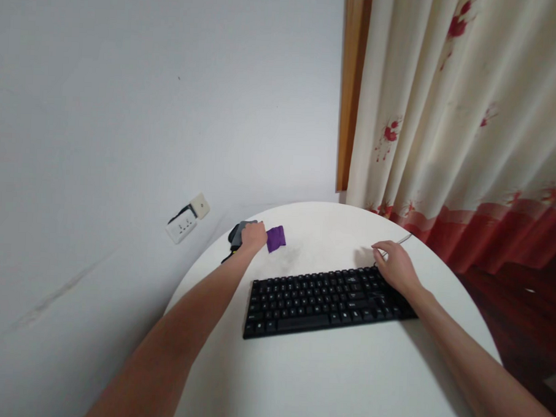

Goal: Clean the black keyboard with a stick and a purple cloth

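A black keyboard (322, 299) lies across the middle of a round white table (326, 370). My left hand (253, 236) reaches to the table's far left edge and closes on a purple cloth (275, 238), right beside a dark grey object (238, 231) with a black cable. My right hand (395, 264) rests on the keyboard's far right corner, fingers curled over its back edge, near the thin white keyboard cable (402, 240).
A white wall fills the left and back. A white power strip (181, 227) and a cream wall socket (199, 206) sit low on it. A cream curtain (457, 118) with red flowers hangs at the right, beside a wooden frame (352, 89). Dark floor shows at the right.
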Demonstrator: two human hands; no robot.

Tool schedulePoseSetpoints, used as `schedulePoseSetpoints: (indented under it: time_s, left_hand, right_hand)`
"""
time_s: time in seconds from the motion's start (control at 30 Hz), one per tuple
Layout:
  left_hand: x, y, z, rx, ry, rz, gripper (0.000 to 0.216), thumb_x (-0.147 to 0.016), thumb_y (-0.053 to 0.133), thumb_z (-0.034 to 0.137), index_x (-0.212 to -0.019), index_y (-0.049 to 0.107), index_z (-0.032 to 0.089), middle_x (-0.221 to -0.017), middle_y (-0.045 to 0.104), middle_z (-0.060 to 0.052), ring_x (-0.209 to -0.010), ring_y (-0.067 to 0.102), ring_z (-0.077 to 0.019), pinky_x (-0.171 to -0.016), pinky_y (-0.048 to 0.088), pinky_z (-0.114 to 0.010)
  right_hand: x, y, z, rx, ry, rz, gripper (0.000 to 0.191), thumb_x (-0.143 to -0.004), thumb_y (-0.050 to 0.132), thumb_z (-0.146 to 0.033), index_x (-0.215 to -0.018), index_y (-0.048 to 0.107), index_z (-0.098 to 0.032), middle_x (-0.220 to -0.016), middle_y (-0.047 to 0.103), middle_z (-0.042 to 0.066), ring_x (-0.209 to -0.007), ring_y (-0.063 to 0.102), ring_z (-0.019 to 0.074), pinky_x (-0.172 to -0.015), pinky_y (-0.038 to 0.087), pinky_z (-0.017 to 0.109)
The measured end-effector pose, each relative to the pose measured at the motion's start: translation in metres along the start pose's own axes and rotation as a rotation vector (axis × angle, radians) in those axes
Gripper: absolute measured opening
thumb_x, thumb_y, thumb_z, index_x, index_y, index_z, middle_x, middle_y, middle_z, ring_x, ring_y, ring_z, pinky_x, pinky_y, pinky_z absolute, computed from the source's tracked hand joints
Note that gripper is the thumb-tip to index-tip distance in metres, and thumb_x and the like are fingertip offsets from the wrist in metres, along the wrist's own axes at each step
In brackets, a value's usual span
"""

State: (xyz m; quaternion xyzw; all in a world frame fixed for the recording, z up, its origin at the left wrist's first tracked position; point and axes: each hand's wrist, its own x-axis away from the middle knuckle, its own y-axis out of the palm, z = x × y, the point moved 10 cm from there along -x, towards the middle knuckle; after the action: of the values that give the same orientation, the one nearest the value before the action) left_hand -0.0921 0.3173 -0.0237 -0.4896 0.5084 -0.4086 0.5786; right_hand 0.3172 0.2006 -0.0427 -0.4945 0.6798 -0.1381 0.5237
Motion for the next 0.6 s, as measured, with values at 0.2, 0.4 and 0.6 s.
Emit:
schedulePoseSetpoints:
  time_s: [0.2, 0.4, 0.6]
  left_hand:
    - [-0.007, 0.012, -0.005, -0.050, -0.045, -0.027, 0.034, -0.087, 0.046, 0.019, -0.106, 0.069, 0.004, -0.107, 0.067, -0.029, -0.103, 0.063, -0.0343, -0.083, 0.050, -0.041]
    - [-0.013, 0.012, -0.006, -0.032, -0.080, -0.074, 0.032, -0.085, 0.048, 0.016, -0.105, 0.070, 0.003, -0.103, 0.068, -0.029, -0.096, 0.068, -0.0325, -0.077, 0.053, -0.038]
    - [-0.012, 0.008, -0.004, -0.015, -0.050, -0.086, 0.032, -0.080, 0.058, 0.018, -0.106, 0.069, 0.003, -0.106, 0.068, -0.028, -0.101, 0.066, -0.0329, -0.080, 0.052, -0.036]
  right_hand:
    - [-0.001, 0.001, 0.002, -0.014, 0.001, 0.014, 0.025, -0.087, 0.048, -0.025, -0.092, 0.070, -0.016, -0.100, 0.069, 0.011, -0.097, 0.060, 0.0251, -0.094, 0.043, 0.039]
    - [-0.002, -0.001, 0.002, -0.010, -0.013, 0.028, 0.025, -0.088, 0.048, -0.026, -0.092, 0.070, -0.015, -0.100, 0.069, 0.011, -0.096, 0.060, 0.0249, -0.094, 0.044, 0.038]
    - [-0.001, -0.004, 0.000, -0.024, -0.022, 0.048, 0.024, -0.087, 0.048, -0.025, -0.091, 0.069, -0.016, -0.100, 0.069, 0.011, -0.097, 0.059, 0.0249, -0.094, 0.043, 0.039]
